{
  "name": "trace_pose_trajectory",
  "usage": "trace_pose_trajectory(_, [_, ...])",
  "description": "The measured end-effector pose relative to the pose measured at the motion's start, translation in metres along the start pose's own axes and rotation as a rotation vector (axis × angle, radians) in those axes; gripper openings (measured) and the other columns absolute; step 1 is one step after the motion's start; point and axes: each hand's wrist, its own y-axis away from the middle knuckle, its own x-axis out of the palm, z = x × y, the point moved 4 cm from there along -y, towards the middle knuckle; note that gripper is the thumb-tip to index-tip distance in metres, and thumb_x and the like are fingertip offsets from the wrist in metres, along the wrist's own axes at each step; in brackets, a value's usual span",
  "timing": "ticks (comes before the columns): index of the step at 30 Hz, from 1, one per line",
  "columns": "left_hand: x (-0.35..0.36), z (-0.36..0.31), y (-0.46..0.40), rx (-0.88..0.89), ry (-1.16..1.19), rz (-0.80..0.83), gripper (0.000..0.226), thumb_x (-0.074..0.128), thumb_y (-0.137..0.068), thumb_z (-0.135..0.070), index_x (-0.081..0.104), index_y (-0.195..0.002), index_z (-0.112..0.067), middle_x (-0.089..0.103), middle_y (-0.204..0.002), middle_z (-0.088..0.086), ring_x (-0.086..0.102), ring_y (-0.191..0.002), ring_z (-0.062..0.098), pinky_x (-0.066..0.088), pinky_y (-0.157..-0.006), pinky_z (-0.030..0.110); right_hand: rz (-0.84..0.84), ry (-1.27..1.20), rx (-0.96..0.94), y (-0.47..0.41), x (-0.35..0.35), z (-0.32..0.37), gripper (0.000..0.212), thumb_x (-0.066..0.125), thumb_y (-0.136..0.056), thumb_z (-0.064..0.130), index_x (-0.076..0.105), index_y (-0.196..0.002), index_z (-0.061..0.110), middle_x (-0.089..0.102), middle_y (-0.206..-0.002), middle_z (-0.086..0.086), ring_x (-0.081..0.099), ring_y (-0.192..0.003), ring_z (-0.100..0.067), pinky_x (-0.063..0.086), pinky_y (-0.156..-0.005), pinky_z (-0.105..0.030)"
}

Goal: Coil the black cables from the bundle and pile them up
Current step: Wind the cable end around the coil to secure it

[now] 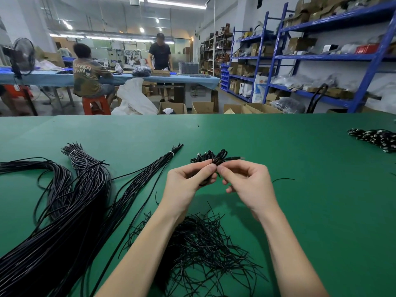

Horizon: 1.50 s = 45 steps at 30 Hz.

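Coil [216,160] sits pinched between my left hand [188,181] and right hand [246,181], raised off the worktop [300,211] so I can bind it.

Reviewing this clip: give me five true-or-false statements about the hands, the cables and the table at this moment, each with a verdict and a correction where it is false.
1. Both hands pinch one small coiled cable above the table. True: the left hand and the right hand meet on it.
2. The table has a blue surface. False: it is green.
3. Long cable bundles lie to the person's left, two tied near their far ends with white ties. True.
4. The right hand lies flat on the table. False: it is raised, fingers curled on the cable.
5. A loose heap of short black ties lies beneath the forearms. True.
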Motion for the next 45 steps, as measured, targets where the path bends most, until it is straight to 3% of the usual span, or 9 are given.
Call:
trace_pose_trajectory(3, [-0.001,-0.001,0.0,0.011,-0.008,-0.013,0.024,0.083,-0.068,-0.021,0.082,-0.091,-0.011,0.076,-0.085,0.016,0.07,-0.071,0.016,0.057,-0.073,0.023,-0.041,0.151,-0.13,0.0,0.0,0.003,0.014,0.081,-0.084,0.01,0.078,-0.077,0.022,0.073,-0.065,0.005,0.058,-0.052,-0.005,0.048,-0.047,-0.019])
trace_pose_trajectory(8, [0.0,-0.004,0.0,0.01,-0.004,-0.039,0.023,0.081,-0.07,-0.025,0.082,-0.087,-0.011,0.076,-0.083,0.012,0.068,-0.072,0.014,0.058,-0.077,0.025,-0.043,0.293,-0.276,0.003,0.005,0.009,0.014,0.081,-0.084,0.015,0.079,-0.077,0.027,0.075,-0.075,0.01,0.064,-0.066,-0.009,0.057,-0.057,-0.03])
trace_pose_trajectory(11, [0.0,-0.003,-0.001,-0.031,0.03,-0.056,0.019,0.078,-0.076,-0.02,0.08,-0.09,-0.007,0.074,-0.082,0.013,0.067,-0.07,0.014,0.059,-0.077,0.026,0.016,0.182,-0.178,0.0,0.004,0.006,0.016,0.08,-0.085,0.012,0.079,-0.078,0.026,0.075,-0.074,0.006,0.06,-0.06,-0.008,0.051,-0.05,-0.024])
trace_pose_trajectory(16, [0.003,0.0,0.0,-0.072,0.038,-0.072,0.011,0.069,-0.09,-0.006,0.075,-0.097,0.0,0.073,-0.077,0.011,0.067,-0.067,0.012,0.058,-0.073,0.023,0.072,-0.104,0.152,0.001,0.006,-0.005,0.008,0.076,-0.088,0.006,0.077,-0.083,0.012,0.072,-0.066,0.004,0.056,-0.057,-0.003,0.044,-0.048,-0.016])
trace_pose_trajectory(22, [0.003,0.001,0.0,-0.098,0.108,-0.066,0.014,0.065,-0.093,-0.007,0.075,-0.098,0.001,0.074,-0.08,0.013,0.069,-0.069,0.013,0.058,-0.073,0.023,0.145,-0.455,0.438,0.002,0.012,-0.013,0.007,0.071,-0.088,0.007,0.072,-0.092,0.001,0.07,-0.07,-0.002,0.059,-0.057,-0.003,0.05,-0.049,-0.012])
trace_pose_trajectory(28, [0.006,0.001,-0.001,-0.116,0.179,-0.023,0.025,0.071,-0.081,-0.016,0.075,-0.101,0.0,0.073,-0.081,0.012,0.069,-0.07,0.013,0.057,-0.073,0.022,0.246,-0.679,0.447,0.007,0.012,-0.019,0.027,0.072,-0.08,0.008,0.069,-0.105,-0.003,0.071,-0.085,-0.01,0.066,-0.065,-0.007,0.056,-0.055,-0.015])
trace_pose_trajectory(36, [0.004,0.0,-0.002,-0.046,0.161,-0.081,0.018,0.063,-0.094,-0.009,0.073,-0.105,0.002,0.073,-0.089,0.016,0.067,-0.076,0.014,0.058,-0.077,0.024,0.215,-0.556,0.316,0.007,0.018,-0.019,0.021,0.079,-0.074,0.021,0.079,-0.094,0.016,0.076,-0.094,-0.007,0.07,-0.075,-0.008,0.055,-0.058,-0.019])
trace_pose_trajectory(39, [0.005,-0.001,-0.001,0.002,0.101,-0.102,0.018,0.065,-0.094,-0.01,0.075,-0.105,-0.001,0.075,-0.093,0.016,0.069,-0.082,0.016,0.057,-0.078,0.023,0.12,-0.586,0.305,0.007,0.022,-0.019,0.008,0.078,-0.072,0.022,0.083,-0.079,0.02,0.076,-0.084,-0.001,0.067,-0.068,-0.004,0.052,-0.055,-0.017])
trace_pose_trajectory(45, [0.006,-0.001,-0.001,-0.02,0.185,-0.096,0.013,0.066,-0.091,-0.008,0.079,-0.091,-0.007,0.072,-0.08,0.01,0.067,-0.072,0.012,0.056,-0.071,0.02,0.055,-0.773,0.486,0.006,0.032,-0.019,0.006,0.075,-0.078,0.007,0.076,-0.083,0.005,0.073,-0.078,-0.007,0.066,-0.059,-0.007,0.054,-0.052,-0.013])
